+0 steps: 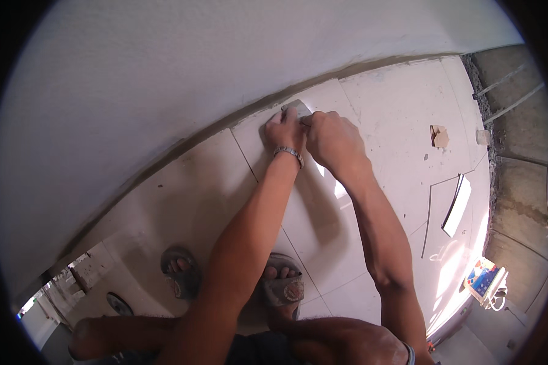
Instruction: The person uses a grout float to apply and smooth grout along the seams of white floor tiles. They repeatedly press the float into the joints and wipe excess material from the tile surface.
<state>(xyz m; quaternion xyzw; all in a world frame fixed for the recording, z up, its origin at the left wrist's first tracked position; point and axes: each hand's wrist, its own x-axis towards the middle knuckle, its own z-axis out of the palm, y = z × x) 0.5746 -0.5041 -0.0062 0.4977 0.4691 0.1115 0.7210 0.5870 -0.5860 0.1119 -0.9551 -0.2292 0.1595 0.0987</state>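
Up against the foot of the wall, both my hands meet over the pale tile floor (249,137). My left hand (283,132), with a metal band on its wrist, is closed, its fingers curled at a small grey flat piece (299,107). Directly beside it my right hand (336,141) makes a fist. A short dark end (307,120) sticks out of that fist toward the left fingers; the rest is hidden in the palm, so its kind does not show. The grey piece lies at the gap between floor and wall.
A white wall (164,79) curves across the far side. To the right lie a torn brown cardboard scrap (439,136), a white strip (456,205) and a colourful bag (484,280). Beyond the tiles' broken edge is rough concrete (520,188) with rods. My sandalled feet (283,283) stand below.
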